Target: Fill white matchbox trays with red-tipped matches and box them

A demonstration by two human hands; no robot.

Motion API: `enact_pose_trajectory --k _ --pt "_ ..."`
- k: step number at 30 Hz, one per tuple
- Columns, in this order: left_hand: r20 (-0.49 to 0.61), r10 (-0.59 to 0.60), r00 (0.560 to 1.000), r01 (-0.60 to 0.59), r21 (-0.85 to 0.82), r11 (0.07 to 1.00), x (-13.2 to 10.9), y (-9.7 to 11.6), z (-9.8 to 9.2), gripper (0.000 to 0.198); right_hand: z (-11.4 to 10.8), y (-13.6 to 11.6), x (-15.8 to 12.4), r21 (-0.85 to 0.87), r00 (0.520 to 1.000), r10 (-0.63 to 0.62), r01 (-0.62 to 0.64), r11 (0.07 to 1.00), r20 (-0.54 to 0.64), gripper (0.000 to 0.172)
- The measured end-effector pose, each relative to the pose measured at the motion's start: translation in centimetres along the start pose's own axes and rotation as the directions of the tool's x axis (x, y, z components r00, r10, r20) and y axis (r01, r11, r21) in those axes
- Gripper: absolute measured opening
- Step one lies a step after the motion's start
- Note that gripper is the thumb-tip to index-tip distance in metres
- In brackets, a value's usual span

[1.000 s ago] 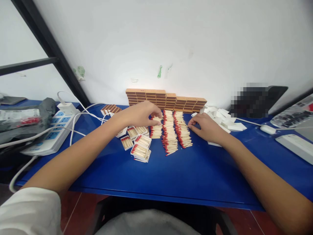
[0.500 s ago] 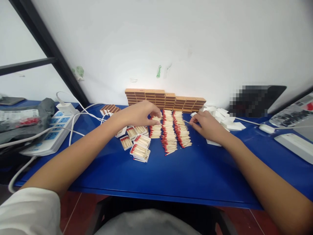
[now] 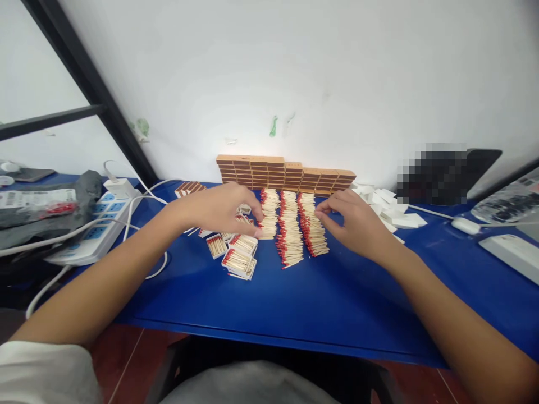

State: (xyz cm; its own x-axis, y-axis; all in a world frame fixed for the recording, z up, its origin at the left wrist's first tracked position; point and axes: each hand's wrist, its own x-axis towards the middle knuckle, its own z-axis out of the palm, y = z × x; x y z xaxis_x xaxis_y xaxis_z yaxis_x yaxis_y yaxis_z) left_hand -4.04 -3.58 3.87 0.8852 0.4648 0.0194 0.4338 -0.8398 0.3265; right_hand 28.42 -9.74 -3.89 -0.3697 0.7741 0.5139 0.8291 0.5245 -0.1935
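Three rows of red-headed matches lie side by side on the blue table: a left row (image 3: 270,209), a middle row (image 3: 290,233) and a right row (image 3: 310,227). My left hand (image 3: 227,209) is at the left row, thumb and fingers apart beside its red heads. At the stick ends of the right row is my right hand (image 3: 353,219), its thumb and fingertip close together; whatever may be between them does not show. Below my left hand, white matchbox trays (image 3: 239,262) full of matches are heaped, partly hidden by it.
Stacked brown matchboxes (image 3: 286,174) form a low wall at the back. White empty trays (image 3: 389,207) are piled right of my right hand. More matchboxes (image 3: 189,189), white cables (image 3: 130,216) and a power strip (image 3: 99,224) are at left. A black object (image 3: 480,174) leans at right.
My left hand has come down and slightly left to the left row's heads. My right hand has moved left to the right row; the match that stuck out of its fingertips no longer shows.
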Motion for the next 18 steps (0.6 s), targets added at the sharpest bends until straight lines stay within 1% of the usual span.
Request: enact_pose_trajectory --k 1,2,4,6,9,11,15,18 --pt "0.032 -0.003 0.999 0.003 -0.013 1.000 -0.7 0.1 0.3 0.033 0.0 -0.5 0.0 0.017 1.000 -0.012 0.012 1.000 -0.007 0.022" --pt "0.041 -0.001 0.999 0.001 -0.020 1.000 -1.4 0.1 0.8 0.038 0.1 -0.9 -0.1 0.031 1.000 -0.023 0.024 0.999 -0.009 0.021" --pt "0.026 0.007 1.000 -0.006 -0.013 1.000 -2.3 -0.1 1.6 0.046 0.2 -1.4 -0.1 0.049 0.999 -0.034 0.034 0.998 -0.001 0.020" --pt "0.020 0.011 1.000 -0.011 -0.005 1.000 -2.7 -0.7 2.3 0.044 0.3 -1.7 -0.1 0.058 1.000 -0.029 0.029 0.998 0.001 0.020" --pt "0.002 0.003 1.000 -0.003 -0.014 1.000 -2.7 -1.2 2.8 0.035 0.2 -1.6 -0.2 0.065 1.000 -0.016 0.017 0.998 -0.013 0.022" --pt "-0.024 0.003 1.000 -0.004 -0.034 0.999 -2.6 -1.3 2.9 0.033 0.1 -1.5 -0.3 0.058 1.000 -0.015 0.016 0.998 -0.015 0.022" --pt "-0.091 0.016 0.996 -0.023 -0.074 0.997 -2.3 -0.8 2.9 0.036 0.1 -1.4 -0.4 0.044 1.000 -0.020 0.020 0.999 -0.007 0.019" --pt "-0.160 0.002 0.987 -0.013 -0.062 0.998 -1.6 -0.2 2.9 0.042 0.0 -1.6 -0.3 0.080 0.998 -0.039 0.044 0.996 -0.055 0.016"
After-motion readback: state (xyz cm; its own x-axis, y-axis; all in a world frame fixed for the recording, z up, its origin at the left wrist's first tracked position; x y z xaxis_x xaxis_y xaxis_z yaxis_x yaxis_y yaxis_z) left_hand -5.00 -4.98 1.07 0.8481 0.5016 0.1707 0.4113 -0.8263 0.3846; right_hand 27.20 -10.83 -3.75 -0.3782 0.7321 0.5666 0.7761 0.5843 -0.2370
